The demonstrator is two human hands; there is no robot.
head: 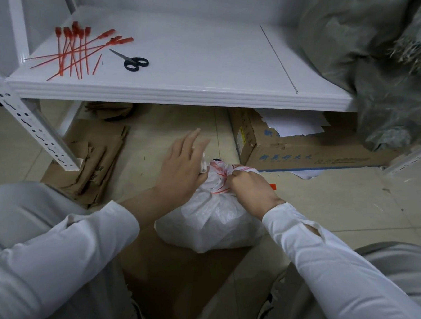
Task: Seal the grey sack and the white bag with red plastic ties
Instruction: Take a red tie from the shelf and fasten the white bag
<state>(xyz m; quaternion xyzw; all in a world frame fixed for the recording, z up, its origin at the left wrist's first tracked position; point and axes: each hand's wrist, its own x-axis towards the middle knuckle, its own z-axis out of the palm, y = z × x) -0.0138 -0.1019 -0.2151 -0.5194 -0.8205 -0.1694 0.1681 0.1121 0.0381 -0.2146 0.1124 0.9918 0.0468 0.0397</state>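
White bag [208, 223]: floor, between the knees; right hand [249, 186] clenches its bunched neck, red tie [221, 182] looped there, likely for cinching; left hand [179, 172] alongside, fingers straight, holding nothing evident. Shelf [184, 93] beyond: spare ties [73, 52], scissors [134, 62] within reach; grey sack [387, 71] at right.

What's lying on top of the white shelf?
A pile of red plastic ties, black scissors and, at the right, the grey sack. Whatever lies beneath the sack is covered.
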